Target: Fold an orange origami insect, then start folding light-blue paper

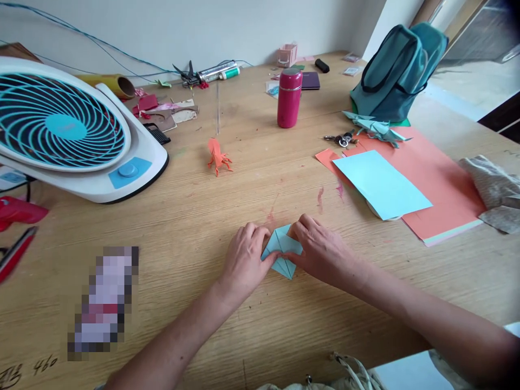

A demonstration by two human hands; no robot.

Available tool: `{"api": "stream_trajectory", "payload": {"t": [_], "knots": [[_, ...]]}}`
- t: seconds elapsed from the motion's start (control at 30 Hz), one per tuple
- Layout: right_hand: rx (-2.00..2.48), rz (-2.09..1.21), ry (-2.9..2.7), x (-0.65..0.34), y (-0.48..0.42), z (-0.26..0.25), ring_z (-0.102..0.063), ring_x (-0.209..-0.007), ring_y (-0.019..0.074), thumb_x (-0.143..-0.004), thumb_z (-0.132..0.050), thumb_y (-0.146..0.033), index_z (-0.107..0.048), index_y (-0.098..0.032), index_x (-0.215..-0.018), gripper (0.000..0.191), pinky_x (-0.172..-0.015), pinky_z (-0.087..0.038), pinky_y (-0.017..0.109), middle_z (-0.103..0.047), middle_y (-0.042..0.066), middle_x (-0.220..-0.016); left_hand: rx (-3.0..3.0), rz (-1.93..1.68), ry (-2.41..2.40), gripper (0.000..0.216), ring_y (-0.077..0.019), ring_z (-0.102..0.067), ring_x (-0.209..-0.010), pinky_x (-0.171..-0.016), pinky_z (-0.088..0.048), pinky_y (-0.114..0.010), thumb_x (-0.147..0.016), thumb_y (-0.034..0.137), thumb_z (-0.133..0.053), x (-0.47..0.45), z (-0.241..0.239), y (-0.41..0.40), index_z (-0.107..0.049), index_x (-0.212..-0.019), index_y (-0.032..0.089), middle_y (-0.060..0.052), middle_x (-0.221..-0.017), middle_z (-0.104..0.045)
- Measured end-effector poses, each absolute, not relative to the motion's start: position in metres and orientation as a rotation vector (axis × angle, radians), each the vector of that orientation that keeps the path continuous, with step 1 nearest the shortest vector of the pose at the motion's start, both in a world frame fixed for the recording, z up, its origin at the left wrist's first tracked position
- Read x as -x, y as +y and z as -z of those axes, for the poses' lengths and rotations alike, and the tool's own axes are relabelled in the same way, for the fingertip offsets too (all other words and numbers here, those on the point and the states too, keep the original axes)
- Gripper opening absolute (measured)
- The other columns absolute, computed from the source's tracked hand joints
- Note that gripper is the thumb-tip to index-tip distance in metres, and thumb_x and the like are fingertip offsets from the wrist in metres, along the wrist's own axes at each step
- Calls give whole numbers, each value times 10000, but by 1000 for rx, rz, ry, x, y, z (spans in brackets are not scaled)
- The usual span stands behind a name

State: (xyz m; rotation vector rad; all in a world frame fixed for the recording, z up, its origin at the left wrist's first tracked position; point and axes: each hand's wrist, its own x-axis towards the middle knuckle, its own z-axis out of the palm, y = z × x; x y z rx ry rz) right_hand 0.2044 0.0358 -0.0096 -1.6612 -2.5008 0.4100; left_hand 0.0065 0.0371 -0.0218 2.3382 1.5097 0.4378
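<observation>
A small folded piece of light blue paper [282, 242] with crease lines lies low over the wooden table, between my two hands. My left hand [248, 254] grips its left side, the thumb pressing on the front near the middle. On the opposite side, my right hand [314, 246] pinches the paper with its fingers curled over the top edge and the thumb almost meeting the left one. Part of the paper is hidden under the fingers. Beyond the hands stands an orange origami insect [218, 156] with thin legs.
A white and blue fan [138, 151] occupies the left side. Behind are a magenta flask [290, 100] and a teal bag [390, 76]. At right, a light blue sheet [382, 184] overlaps orange paper [447, 189], near keys [343, 140] and a teal origami figure [377, 129]. A pixelated object [105, 298] lies front left.
</observation>
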Motion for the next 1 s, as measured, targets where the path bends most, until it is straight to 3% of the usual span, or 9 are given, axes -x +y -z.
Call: {"api": "stream_trajectory", "payload": {"t": [0.17, 0.3, 0.5, 0.67, 0.8, 1.0], "knots": [[1616, -480, -2393, -202, 33, 21, -624, -784, 228, -880, -724, -348, -531, -192, -952, 258, -660, -499, 344, -600, 78, -962, -2194, -499, 1538, 198, -236, -596, -902, -799, -483, -372, -828, 215, -756, -6, 22, 35, -562, -868, 200, -33, -909, -614], [1503, -746, -2152, -205, 30, 25, -573, -692, 172, -859, -688, -188, -472, -231, -943, 236, -631, -452, 299, -595, 0, -833, -1870, -665, 1443, 139, -162, -599, -768, -730, -474, -297, -864, 151, -670, -6, 20, 37, -546, -870, 211, 16, -819, -630], [1254, -1239, -1684, -210, 33, 22, -507, -646, 131, -948, -608, -301, -499, -227, -934, 133, -567, -426, 252, -530, -24, -770, -1392, -855, 1256, 78, -122, -623, -718, -640, -472, -226, -875, 204, -647, -6, 18, 43, -572, -896, 196, 9, -806, -656], [1083, -1413, -1446, -211, 36, 19, -536, -693, 141, -1005, -533, -448, -570, -217, -975, 235, -605, -475, 255, -573, 5, -811, -1254, -907, 1198, 170, -118, -609, -725, -655, -472, -225, -849, 278, -705, -4, 15, 47, -571, -898, 185, 6, -815, -644], [1034, -1422, -1294, -213, 38, 23, -570, -753, 149, -993, -576, -428, -542, -245, -1098, 214, -665, -509, 263, -589, 5, -862, -1148, -929, 1126, 203, -111, -581, -748, -672, -456, -221, -836, 295, -731, -4, 13, 47, -574, -895, 181, 8, -830, -622], [982, -1405, -1345, -215, 41, 32, -576, -802, 145, -889, -717, -475, -398, -320, -1405, 626, -674, -540, 279, -551, 72, -1208, -944, -822, 1024, 312, -92, -511, -660, -577, -378, -201, -814, 398, -774, -7, 13, 42, -560, -897, 187, 19, -789, -602]]}}
